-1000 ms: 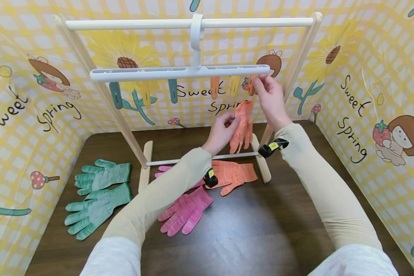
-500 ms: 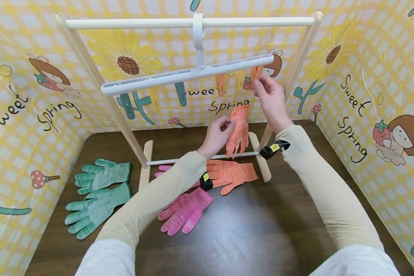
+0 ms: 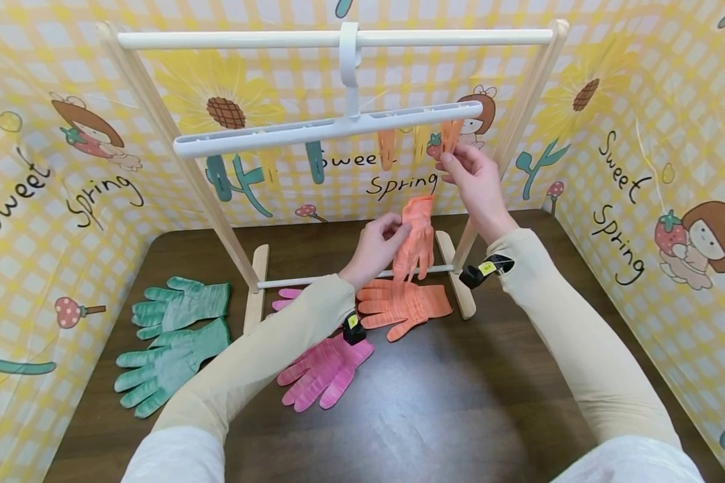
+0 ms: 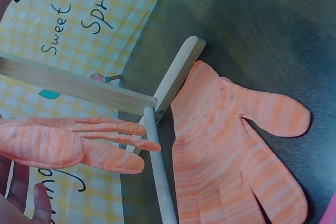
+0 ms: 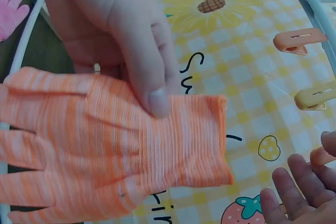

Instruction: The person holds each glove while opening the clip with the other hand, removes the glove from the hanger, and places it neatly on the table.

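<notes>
The left hand [image 3: 379, 245] pinches an orange glove [image 3: 415, 231] near its cuff and holds it up in the air, fingers hanging down, just in front of the rack [image 3: 332, 39]. The right hand [image 3: 474, 178] is higher, on the right — its fingertips pinch an orange clip [image 3: 450, 134] under the tilted white hanger [image 3: 326, 127]. A 2nd orange glove [image 3: 401, 305] lies flat on the worktop [image 3: 459, 402] below, with 2 pink gloves [image 3: 323, 369] near it and 2 green gloves [image 3: 172, 342] far left.

A thumb [image 5: 152, 85] presses an orange glove [image 5: 105, 150] near its cuff — orange peg [image 5: 294, 41] and yellow peg [image 5: 315, 97] hang beyond.
</notes>
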`<action>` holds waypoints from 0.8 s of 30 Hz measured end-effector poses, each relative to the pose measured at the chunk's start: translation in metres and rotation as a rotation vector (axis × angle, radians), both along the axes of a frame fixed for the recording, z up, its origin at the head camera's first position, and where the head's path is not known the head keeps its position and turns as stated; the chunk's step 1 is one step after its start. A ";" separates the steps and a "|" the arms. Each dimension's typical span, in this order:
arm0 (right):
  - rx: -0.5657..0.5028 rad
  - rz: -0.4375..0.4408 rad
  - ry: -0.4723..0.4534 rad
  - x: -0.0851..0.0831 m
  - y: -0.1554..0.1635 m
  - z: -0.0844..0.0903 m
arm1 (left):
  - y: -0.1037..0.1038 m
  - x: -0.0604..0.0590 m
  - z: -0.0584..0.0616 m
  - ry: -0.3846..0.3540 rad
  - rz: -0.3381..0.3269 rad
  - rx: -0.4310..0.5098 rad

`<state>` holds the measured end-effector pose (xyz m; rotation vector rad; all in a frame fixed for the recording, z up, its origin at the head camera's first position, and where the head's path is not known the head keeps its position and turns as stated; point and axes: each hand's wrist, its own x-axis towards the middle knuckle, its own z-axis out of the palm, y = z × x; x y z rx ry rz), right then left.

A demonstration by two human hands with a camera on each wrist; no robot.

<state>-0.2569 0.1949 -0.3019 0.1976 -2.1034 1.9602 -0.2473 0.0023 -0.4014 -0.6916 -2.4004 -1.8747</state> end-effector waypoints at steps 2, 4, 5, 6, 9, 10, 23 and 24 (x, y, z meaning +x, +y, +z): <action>-0.001 -0.006 -0.010 0.001 0.000 -0.002 | -0.002 0.002 0.000 -0.010 -0.007 0.010; 0.004 -0.002 -0.008 0.002 0.001 -0.003 | -0.004 0.005 0.001 -0.021 -0.013 0.015; 0.004 0.000 -0.011 0.003 0.001 -0.004 | -0.005 0.006 0.000 -0.026 -0.018 0.015; 0.009 0.004 -0.013 0.003 0.001 -0.006 | -0.006 0.008 0.000 -0.032 -0.024 0.017; 0.027 0.022 -0.025 0.008 0.004 -0.010 | -0.009 0.013 0.000 -0.044 -0.040 0.016; 0.038 0.026 -0.032 0.010 0.004 -0.011 | -0.010 0.015 0.001 -0.045 -0.046 0.016; 0.147 0.050 -0.072 0.030 0.019 -0.035 | -0.023 0.040 0.007 -0.075 -0.093 0.001; 0.152 0.054 -0.073 0.033 0.020 -0.036 | -0.023 0.041 0.007 -0.078 -0.103 -0.002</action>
